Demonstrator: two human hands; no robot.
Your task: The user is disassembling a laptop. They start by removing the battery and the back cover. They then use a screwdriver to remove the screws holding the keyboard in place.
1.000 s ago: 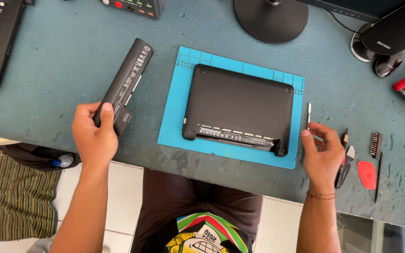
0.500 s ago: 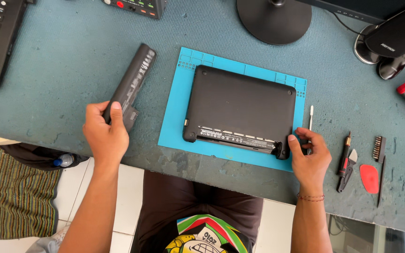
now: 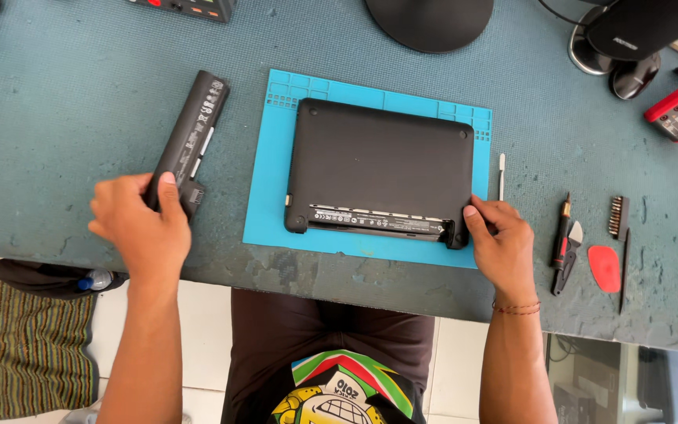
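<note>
L hand [image 3: 141, 224] is closed round the near end of a long black battery pack [image 3: 190, 140], thumb on top; the pack lies flat on the teal desk [image 3: 64, 118], angled up & to the right, its far end just beside the top-left corner of the blue work mat [image 3: 268, 188] but not on it. R hand [image 3: 502, 242] rests at the near-right corner of the black laptop [image 3: 382, 161], thumb & fingertips pressing that corner; whether it actually pinches the case or only touches it can't be told. Laptop sits underside-up, centred on the mat, its empty battery bay running along the near edge. The mat's near edge lies close to the desk's front edge, little room there. Left of the mat: wide open desk around the pack. Right of the mat: a thin white spudger [image 3: 501, 174] just off the mat edge, then a red-black tool [image 3: 563, 243], a small brush [image 3: 616, 217] & a red pick [image 3: 604, 268], well apart from the R hand. A round monitor base [image 3: 431, 20] stands behind the mat, w/ a gap between.
</note>
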